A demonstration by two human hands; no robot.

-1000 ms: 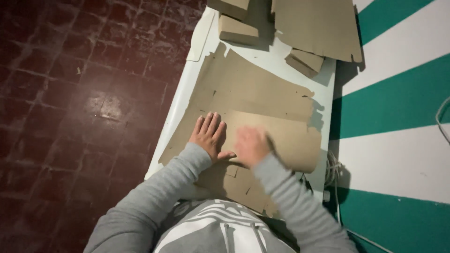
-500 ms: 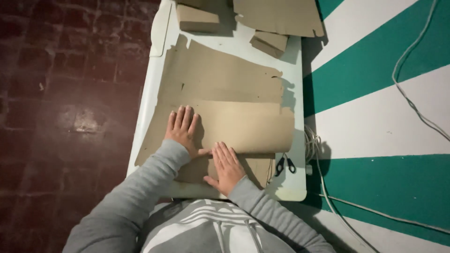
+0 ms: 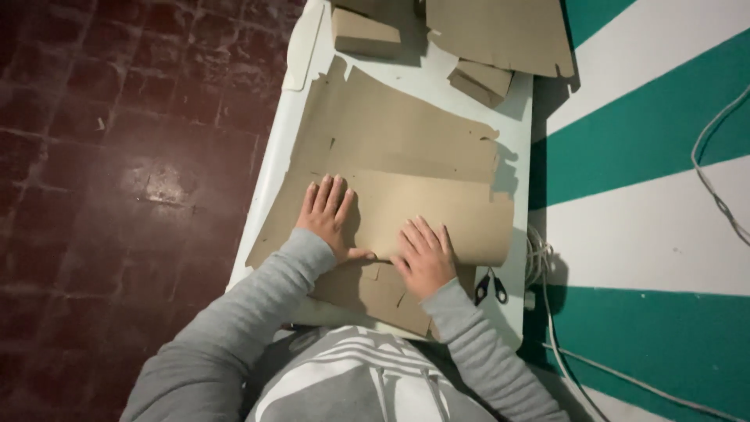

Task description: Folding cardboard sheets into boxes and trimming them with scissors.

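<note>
- Head view, hands: the left hand (image 3: pixel 328 215) is lying open and flat, fingers spread, palm pressing down on the folded cardboard sheet (image 3: pixel 406 187). The right hand (image 3: pixel 424 256) is also lying open, palm down, fingers pointing away from the body, on the near edge of the same folded flap. Neither hand is gripping anything.
- Head view, sheet position: the cardboard sheet is lying flat along the white table (image 3: pixel 516 117), covering most of its width, with its near flap folded over and its ragged edges overhanging the left rim.
- Head view, handling judgement: the sheet is looking thin, light and only moderately stiff; it is bending readily along a crease and is likely tearing easily at its notched edges. Flat palm pressure near the fold line, or a pinch at a free straight edge, is appearing to be the safest hold.
- Head view, nearby items: black-handled scissors (image 3: pixel 490 287) are lying just beside the right hand at the table's right edge. Small cardboard boxes (image 3: pixel 363 33) and another cut cardboard piece (image 3: pixel 500 31) are sitting at the far end.
- Head view, surface and room: the table top is looking smooth and hard. A dark red tiled floor (image 3: pixel 125 156) is showing on the left; a green-and-white striped wall (image 3: pixel 648 195) with a loose cable (image 3: pixel 715 187) is showing on the right.
</note>
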